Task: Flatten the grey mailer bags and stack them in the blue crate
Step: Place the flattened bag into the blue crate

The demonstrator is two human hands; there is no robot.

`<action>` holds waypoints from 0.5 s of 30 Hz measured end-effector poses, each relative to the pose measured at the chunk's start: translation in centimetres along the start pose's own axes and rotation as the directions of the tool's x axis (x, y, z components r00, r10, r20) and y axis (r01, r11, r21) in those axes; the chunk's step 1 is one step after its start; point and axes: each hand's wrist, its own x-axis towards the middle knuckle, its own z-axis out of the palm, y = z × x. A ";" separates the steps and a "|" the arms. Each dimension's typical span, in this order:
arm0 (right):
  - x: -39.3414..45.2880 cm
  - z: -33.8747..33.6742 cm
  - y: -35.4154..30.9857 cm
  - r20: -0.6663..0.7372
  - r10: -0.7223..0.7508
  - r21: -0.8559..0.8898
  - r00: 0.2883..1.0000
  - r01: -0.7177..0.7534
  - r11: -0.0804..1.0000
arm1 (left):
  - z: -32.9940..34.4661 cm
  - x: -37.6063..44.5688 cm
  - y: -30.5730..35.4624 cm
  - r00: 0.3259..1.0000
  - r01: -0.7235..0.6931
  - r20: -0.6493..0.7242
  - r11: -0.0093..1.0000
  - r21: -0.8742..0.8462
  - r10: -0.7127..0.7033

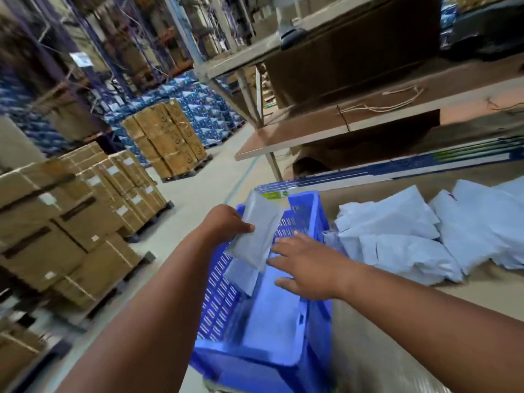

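Observation:
My left hand (226,224) grips a grey mailer bag (256,231) by its left edge and holds it over the blue crate (309,367). My right hand (300,263) hovers over the crate with its fingers spread and straight, its fingertips at the bag's right edge. Another grey bag (241,275) leans against the crate's left wall below the held one. A loose pile of grey mailer bags (425,231) lies on the table to the right of the crate.
The crate stands beside the brown table (397,336). Shelves (368,109) with cardboard boxes rise behind the table. Pallets of brown cartons (71,222) stand on the warehouse floor to the left, with an aisle between.

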 end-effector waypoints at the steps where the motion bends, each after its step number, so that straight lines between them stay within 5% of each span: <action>1: 0.7 0.6 -0.2 0.027 0.012 0.006 1.000 -0.012 1.000 | 1.2 0.9 -0.9 1.000 0.015 0.006 1.000 -0.012 -0.015; 5: 1.7 2.4 -0.5 0.138 0.104 0.075 0.985 -0.115 0.990 | 5.9 4.2 -2.8 0.997 0.029 0.071 0.995 0.098 -0.036; 15: 0.6 2.5 -0.4 0.127 0.187 0.056 0.974 -0.195 0.979 | 11.0 10.9 -4.5 0.984 0.044 0.155 0.955 0.292 -0.093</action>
